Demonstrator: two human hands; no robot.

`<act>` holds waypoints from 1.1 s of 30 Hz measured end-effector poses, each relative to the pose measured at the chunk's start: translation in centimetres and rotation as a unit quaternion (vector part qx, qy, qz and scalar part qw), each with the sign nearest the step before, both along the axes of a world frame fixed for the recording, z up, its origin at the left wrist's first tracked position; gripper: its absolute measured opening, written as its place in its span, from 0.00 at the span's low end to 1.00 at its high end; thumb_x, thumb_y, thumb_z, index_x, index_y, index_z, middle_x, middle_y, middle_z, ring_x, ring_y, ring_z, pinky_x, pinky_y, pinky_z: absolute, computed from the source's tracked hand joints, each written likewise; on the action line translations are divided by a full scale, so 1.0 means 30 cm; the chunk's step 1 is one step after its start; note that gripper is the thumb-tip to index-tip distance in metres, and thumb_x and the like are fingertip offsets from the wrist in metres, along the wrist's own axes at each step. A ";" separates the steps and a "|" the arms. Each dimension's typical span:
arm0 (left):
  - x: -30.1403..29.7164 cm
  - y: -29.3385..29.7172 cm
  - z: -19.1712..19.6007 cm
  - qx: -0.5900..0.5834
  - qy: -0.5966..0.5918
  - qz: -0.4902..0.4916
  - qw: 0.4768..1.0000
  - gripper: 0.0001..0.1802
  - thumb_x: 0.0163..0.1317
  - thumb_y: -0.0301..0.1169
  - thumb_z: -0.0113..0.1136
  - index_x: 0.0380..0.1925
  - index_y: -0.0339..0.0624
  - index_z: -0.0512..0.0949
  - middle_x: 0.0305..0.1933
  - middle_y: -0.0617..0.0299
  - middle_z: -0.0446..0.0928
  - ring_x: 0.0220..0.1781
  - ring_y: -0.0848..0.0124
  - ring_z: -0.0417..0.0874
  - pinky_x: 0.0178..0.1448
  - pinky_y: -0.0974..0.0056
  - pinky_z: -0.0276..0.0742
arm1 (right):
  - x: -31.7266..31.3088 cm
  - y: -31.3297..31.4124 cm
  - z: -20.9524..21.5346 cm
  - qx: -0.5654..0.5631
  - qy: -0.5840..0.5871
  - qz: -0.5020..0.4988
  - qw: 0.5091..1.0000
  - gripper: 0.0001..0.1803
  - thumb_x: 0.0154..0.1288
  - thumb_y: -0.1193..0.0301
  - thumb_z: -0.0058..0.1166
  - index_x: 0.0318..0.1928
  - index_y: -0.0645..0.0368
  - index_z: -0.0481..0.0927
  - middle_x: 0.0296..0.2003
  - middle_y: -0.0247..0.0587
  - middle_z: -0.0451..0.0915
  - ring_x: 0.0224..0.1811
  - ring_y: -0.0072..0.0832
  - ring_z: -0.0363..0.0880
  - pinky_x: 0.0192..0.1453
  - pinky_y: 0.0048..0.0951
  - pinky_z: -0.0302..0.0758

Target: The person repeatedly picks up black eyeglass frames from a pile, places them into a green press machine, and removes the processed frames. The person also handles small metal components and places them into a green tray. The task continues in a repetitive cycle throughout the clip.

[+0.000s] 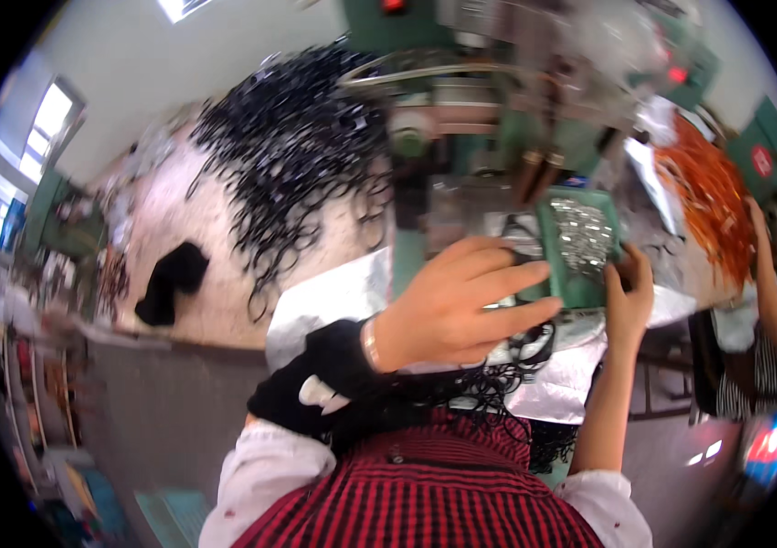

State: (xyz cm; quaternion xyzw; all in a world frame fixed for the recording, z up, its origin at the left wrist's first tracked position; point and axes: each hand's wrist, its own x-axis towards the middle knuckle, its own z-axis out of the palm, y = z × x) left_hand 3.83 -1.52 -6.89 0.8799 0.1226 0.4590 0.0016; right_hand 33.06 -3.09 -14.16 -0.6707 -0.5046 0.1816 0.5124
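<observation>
A small green tray (576,274) with several shiny metal pieces in it is held up in front of me, tilted. My left hand (457,310), in a black cuff with a thin bracelet, lies along the tray's left side with its fingers stretched across the edge. My right hand (630,292) grips the tray's right edge, its forearm bare. A tangle of black wire-like loops (507,365) hangs below my left hand, over a silvery sheet (333,297).
A big heap of black loops (288,164) covers a white speckled table (178,201), with a black cloth (174,279) on it. A green machine (461,110) stands behind. At the right, another person's arm (772,301) reaches into an orange pile (708,201).
</observation>
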 end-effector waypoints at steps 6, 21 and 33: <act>0.001 -0.051 -0.022 -0.073 -0.036 -0.003 0.997 0.24 0.49 0.28 0.62 0.50 0.49 0.84 0.63 0.55 0.75 0.50 0.54 0.79 0.63 0.47 0.74 | -0.078 0.078 -0.025 0.003 -0.361 -0.009 0.933 0.12 0.56 0.69 0.65 0.41 0.57 0.81 0.35 0.43 0.82 0.40 0.43 0.78 0.47 0.40 0.73; -0.360 0.291 -0.414 -0.225 0.020 0.503 0.834 0.07 0.50 0.33 0.69 0.28 0.46 0.84 0.35 0.56 0.76 0.43 0.54 0.78 0.47 0.55 0.74 | -0.144 0.154 0.017 0.113 -0.187 0.025 0.976 0.09 0.65 0.75 0.55 0.43 0.62 0.85 0.38 0.46 0.84 0.42 0.41 0.82 0.49 0.35 0.75; -0.772 -0.049 -0.258 -0.258 -0.074 0.575 0.773 0.11 0.63 0.32 0.58 0.39 0.35 0.82 0.31 0.47 0.81 0.35 0.49 0.81 0.39 0.51 0.74 | 0.001 -0.186 -0.005 0.017 -0.072 -0.059 0.996 0.11 0.61 0.82 0.58 0.44 0.67 0.85 0.38 0.36 0.83 0.41 0.23 0.78 0.52 0.24 0.72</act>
